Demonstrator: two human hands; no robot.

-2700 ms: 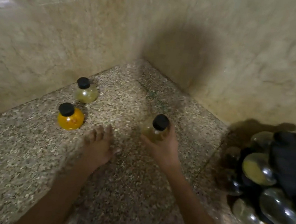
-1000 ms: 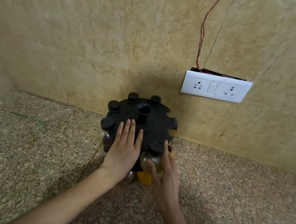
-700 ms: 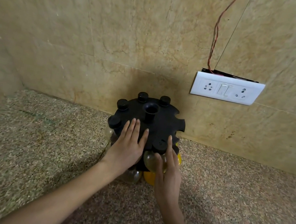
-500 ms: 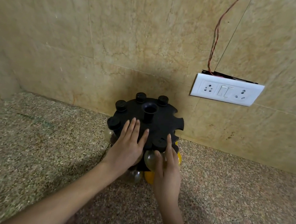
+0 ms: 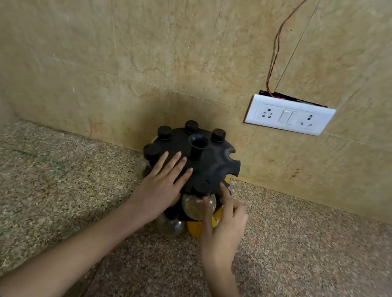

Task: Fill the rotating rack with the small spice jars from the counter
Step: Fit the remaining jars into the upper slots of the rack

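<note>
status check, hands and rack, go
Left hand flat on rack top. Right hand open, fingertips at the near jar in its slot. Empty slots on right. Nothing blocking.

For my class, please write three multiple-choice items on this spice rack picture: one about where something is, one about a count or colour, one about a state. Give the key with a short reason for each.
1. Where is the socket plate?
A. On the wall, up and right of the rack
B. Flat on the counter
C. Left of the rack

2. How many black caps stand in the rack's top plate?
A. Two
B. Five
C. Nine

3. What is the left hand doing?
A. Lifting a jar
B. Resting flat on the rack's top
C. Pressing a switch

Key: 1 A, the plate sits on the tiles beside the rack's upper right. 2 B, four caps along the back and left, one at the front. 3 B, its fingers lie spread on the black plate.
</note>
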